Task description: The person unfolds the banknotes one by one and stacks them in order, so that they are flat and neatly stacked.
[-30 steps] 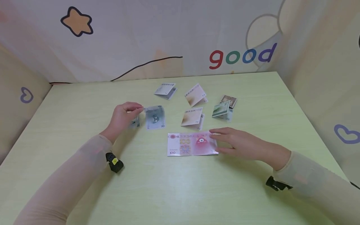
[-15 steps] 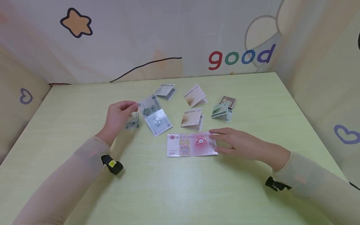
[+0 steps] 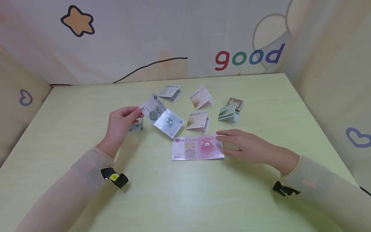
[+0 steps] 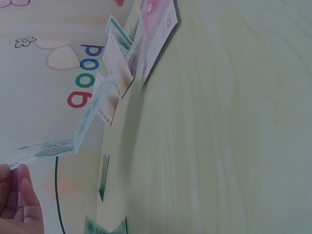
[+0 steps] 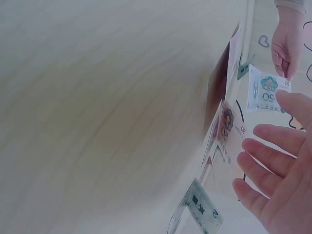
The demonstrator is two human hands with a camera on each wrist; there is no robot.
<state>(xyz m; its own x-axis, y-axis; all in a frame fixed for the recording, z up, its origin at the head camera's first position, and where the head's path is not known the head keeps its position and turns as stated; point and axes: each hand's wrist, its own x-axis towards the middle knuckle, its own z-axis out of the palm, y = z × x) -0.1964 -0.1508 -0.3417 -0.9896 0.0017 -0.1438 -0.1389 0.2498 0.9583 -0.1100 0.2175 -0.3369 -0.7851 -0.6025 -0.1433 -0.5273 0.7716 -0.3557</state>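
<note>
Pinched at its left corner, a half-unfolded green 50 banknote (image 3: 168,122) hangs above the table from my left hand (image 3: 121,127). Its centre crease shows clearly in the left wrist view, where the left hand (image 4: 22,200) grips the end. A pink 100 banknote (image 3: 189,149) lies spread out in front. My right hand (image 3: 249,146) is at that note's right edge, fingers spread and relaxed; whether they touch it I cannot tell. In the right wrist view, the right hand (image 5: 282,165) has its palm bare and fingers apart.
Folded banknotes stand behind: a grey-blue one (image 3: 170,91), two brownish ones (image 3: 200,98), and a green one (image 3: 227,112) by a small brown one (image 3: 236,103). Another folded note (image 3: 137,125) sits partly behind the left hand. A printed curtain (image 3: 150,38) borders the table.
The left hand has lifted the 50 banknote, which swung open along its crease and turned toward the right. The right hand has stayed by the 100 banknote.
</note>
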